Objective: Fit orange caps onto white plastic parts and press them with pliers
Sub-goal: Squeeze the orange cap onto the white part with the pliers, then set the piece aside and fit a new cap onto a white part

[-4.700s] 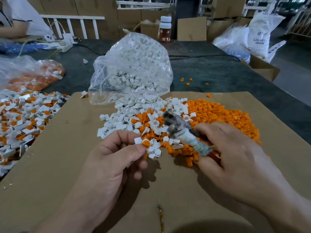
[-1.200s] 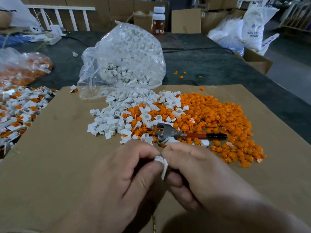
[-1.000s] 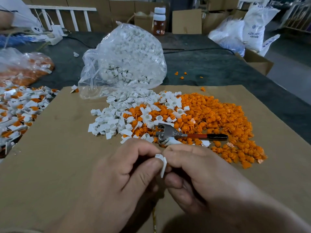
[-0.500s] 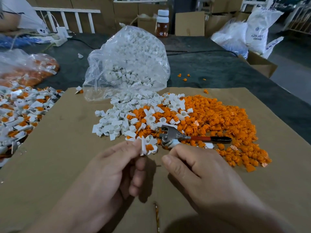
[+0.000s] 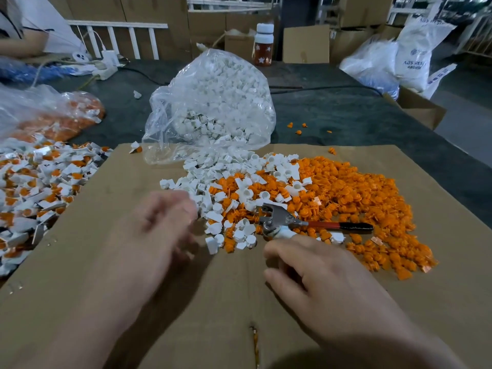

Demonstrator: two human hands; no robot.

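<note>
Right hand (image 5: 319, 286): fingers (image 5: 282, 247) loosely apart, holding nothing, index tip just short of the pliers (image 5: 300, 223). Left hand (image 5: 159, 235): motion-blurred, can't tell if it's pinching a part or not.

Pliers lie flat on the heap, metal head toward the left hand, red-and-black handle pointing right. A pale wrapped stub, probably the second handle, sits right at the right fingertips. Likely the only heavy, rigid item here. Grip it by the handles, not the head.

White parts (image 5: 213, 179) and orange caps (image 5: 359, 203) lie loose on the cardboard sheet (image 5: 234, 302), white to the left, orange to the right, mixed around the plier head. They look like light, hard, smooth plastic that is easy to flick away. Pinch a white part by its flat sides and a cap by its rim, thumb and index. Caps probably need square seating before the squeeze.

Further out:
- Clear bag (image 5: 213, 102) of white parts behind the heap, spilling onto the sheet.
- Pile of capped parts (image 5: 40, 182) far left.
- Dark surface (image 5: 346, 115) underneath.
</note>
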